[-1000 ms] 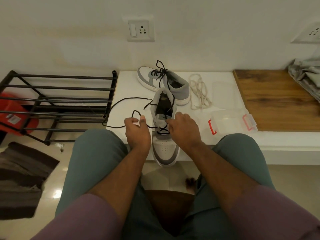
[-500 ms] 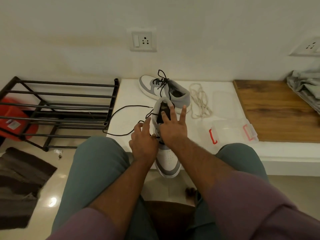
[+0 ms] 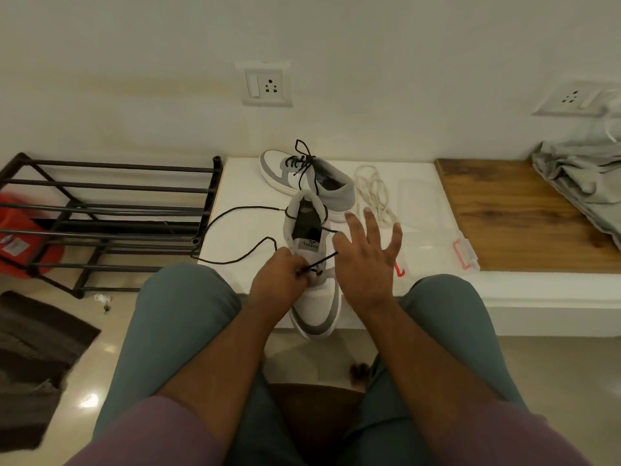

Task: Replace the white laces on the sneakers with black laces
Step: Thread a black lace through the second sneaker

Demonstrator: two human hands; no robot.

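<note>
Head cam, bottom to top of frame: teal-trousered knees (image 3: 188, 317) framed the low center. Above them, near sneaker (image 3: 314, 307) sat toe-down over the edge of the white ledge (image 3: 242, 183), center frame. Left hand (image 3: 279, 280) was clenched w/ fingertips pinching the black lace (image 3: 235, 210) at the eyelets; lace looped out left across the ledge. Right hand (image 3: 366, 260) was released, fingers spread, just right of the shoe; couldn't tell if it touched. Farther up: 2nd sneaker (image 3: 312, 176), already black-laced, lying sideways. White laces (image 3: 373, 193) piled right of it. Clear box (image 3: 433, 227) w/ red clips further right. Metal rack (image 3: 107, 210) at mid left.
</note>
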